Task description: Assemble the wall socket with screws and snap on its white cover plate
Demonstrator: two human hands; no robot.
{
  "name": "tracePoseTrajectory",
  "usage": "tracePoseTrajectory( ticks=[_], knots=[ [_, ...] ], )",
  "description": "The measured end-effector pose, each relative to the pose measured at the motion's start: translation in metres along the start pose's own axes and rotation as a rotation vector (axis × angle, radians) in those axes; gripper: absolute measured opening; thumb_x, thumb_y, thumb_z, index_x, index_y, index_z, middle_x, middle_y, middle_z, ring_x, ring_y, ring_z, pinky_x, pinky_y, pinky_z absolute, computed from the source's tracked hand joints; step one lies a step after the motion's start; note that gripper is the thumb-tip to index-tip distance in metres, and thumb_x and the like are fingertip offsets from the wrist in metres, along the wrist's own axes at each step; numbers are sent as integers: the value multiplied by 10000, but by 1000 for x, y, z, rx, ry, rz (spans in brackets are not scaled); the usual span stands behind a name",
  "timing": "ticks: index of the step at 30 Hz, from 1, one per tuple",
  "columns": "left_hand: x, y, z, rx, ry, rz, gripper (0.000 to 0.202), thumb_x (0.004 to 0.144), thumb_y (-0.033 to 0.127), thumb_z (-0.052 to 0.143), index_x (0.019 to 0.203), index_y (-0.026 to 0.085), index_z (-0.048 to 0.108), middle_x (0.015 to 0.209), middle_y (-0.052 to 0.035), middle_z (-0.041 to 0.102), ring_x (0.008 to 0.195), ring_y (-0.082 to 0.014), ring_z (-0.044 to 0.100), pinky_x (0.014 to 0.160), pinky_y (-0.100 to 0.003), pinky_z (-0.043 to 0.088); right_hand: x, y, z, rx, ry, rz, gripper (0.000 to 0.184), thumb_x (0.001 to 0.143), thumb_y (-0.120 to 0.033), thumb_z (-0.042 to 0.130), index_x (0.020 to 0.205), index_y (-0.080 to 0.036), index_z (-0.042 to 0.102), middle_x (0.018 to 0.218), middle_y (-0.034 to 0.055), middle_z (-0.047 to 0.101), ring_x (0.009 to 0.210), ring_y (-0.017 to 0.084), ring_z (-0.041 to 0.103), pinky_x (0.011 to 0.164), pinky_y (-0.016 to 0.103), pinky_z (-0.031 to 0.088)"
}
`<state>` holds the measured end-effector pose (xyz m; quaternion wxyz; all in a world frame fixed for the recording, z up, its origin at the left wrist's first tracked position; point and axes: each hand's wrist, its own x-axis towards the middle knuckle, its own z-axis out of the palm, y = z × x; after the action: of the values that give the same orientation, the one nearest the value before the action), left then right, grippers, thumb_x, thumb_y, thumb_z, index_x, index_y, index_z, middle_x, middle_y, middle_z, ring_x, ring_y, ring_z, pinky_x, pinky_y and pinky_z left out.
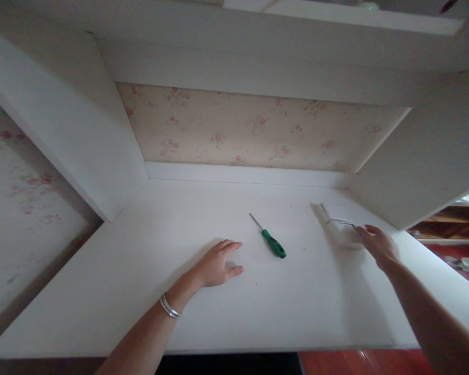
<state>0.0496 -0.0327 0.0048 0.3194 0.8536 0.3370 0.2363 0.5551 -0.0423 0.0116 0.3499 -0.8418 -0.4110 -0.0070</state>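
My left hand (pixel 218 264) rests flat on the white desk (pixel 140 271), fingers stretched out and apart, holding nothing; a silver bracelet sits on that wrist. A green-handled screwdriver (pixel 270 240) lies on the desk just right of it, untouched. My right hand (pixel 380 246) reaches to a white wall-switch plate (pixel 342 225) lying on the desk at the right. Its fingertips touch the plate's near edge, fingers extended, not wrapped round it.
White side panels (pixel 82 146) wall the desk in at left and right, with a white shelf overhead and floral wallpaper (pixel 242 130) at the back. The desk's front edge runs along the bottom; red flooring shows below at right.
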Motion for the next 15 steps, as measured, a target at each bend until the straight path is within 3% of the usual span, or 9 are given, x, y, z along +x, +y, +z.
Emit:
tracePoseTrajectory(
  ticks=[2, 5, 7, 10, 12, 15],
  knots=[
    [0, 0, 1, 6, 9, -3, 547, 801, 369, 632, 1304, 236, 463, 1273, -68, 521, 1169, -239, 472, 1034, -396, 362, -13, -14, 0, -45, 59, -40, 382, 776, -437, 515, 987, -154, 661, 926, 205, 624, 811, 292, 567, 724, 439, 391],
    [1, 0, 2, 11, 20, -8, 475, 823, 370, 608, 1266, 232, 508, 1235, -62, 547, 1158, -228, 483, 1030, -375, 367, -50, -44, 9, -39, 92, -176, 348, 827, -454, 460, 1035, -229, 625, 981, 107, 628, 808, 236, 568, 777, 381, 410],
    [2, -1, 3, 8, 30, -13, 427, 837, 371, 589, 1237, 228, 538, 1209, -56, 564, 1143, -220, 496, 1025, -362, 374, -82, -69, 19, 41, -63, -292, 367, 833, -488, 469, 1074, -238, 586, 887, 52, 633, 674, 190, 573, 692, 334, 443],
    [2, -2, 4, 6, 55, -20, 369, 852, 361, 572, 1195, 224, 572, 1172, -50, 583, 1115, -210, 517, 1012, -347, 388, -131, -110, 37, 65, -385, -478, 424, 846, -525, 466, 1170, -257, 518, 974, 52, 611, 622, 161, 564, 641, 319, 455],
    [1, -4, 5, 9, 65, -21, 340, 858, 348, 565, 1173, 221, 588, 1154, -51, 588, 1098, -205, 527, 1002, -338, 398, -154, -134, 49, 50, -481, -546, 475, 857, -534, 448, 1252, -269, 454, 1076, 71, 578, 677, 171, 587, 667, 333, 463],
    [1, -6, 6, 7, 73, -19, 314, 866, 334, 558, 1155, 221, 601, 1130, -50, 592, 1070, -195, 540, 982, -323, 415, -172, -158, 65, -7, -504, -594, 491, 857, -537, 445, 1271, -273, 439, 1151, 89, 543, 845, 232, 602, 701, 359, 462]
  ],
)
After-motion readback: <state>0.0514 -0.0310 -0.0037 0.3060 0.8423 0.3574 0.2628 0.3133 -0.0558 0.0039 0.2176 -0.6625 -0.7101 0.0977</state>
